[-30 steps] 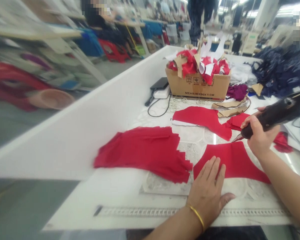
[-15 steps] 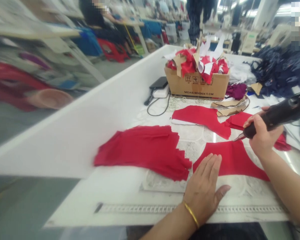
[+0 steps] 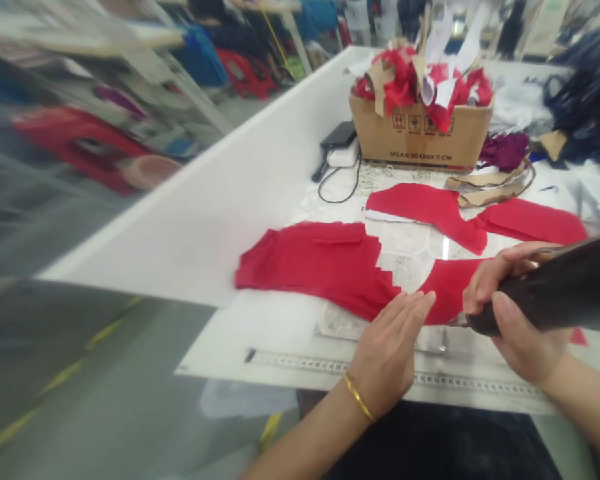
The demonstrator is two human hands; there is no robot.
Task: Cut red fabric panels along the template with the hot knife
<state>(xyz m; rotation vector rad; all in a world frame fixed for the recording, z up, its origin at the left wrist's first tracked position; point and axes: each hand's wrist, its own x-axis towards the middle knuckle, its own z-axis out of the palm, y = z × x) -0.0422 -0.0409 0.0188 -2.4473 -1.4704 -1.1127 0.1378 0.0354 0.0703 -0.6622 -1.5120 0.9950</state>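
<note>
My right hand (image 3: 527, 347) is wrapped around a thick black hand-held power tool (image 3: 575, 283) with a narrow metal tip. The tip points left, at the near edge of a red cut fabric piece (image 3: 447, 283); whether it touches the cloth I cannot tell. Much of that piece is hidden behind the tool and hand. With fingers stretched out, my left hand (image 3: 387, 350) is at the piece's left side, a gold bangle on its wrist. Just beyond it lies a layered stack of red fabric pieces (image 3: 313, 260) with stepped edges.
Farther back are another red piece (image 3: 420, 200), a folded red piece (image 3: 535, 220) and brown paper strips (image 3: 495, 187). A carton (image 3: 420, 143) overflows with scraps beside a black-and-white device (image 3: 341, 143). A printed ruler (image 3: 300, 362) runs along the front; a white side wall (image 3: 205, 213) borders the left.
The tool has come from the red piece's far edge to its near edge with my right hand. My left hand has slid toward the piece's left side. The camera view has shifted.
</note>
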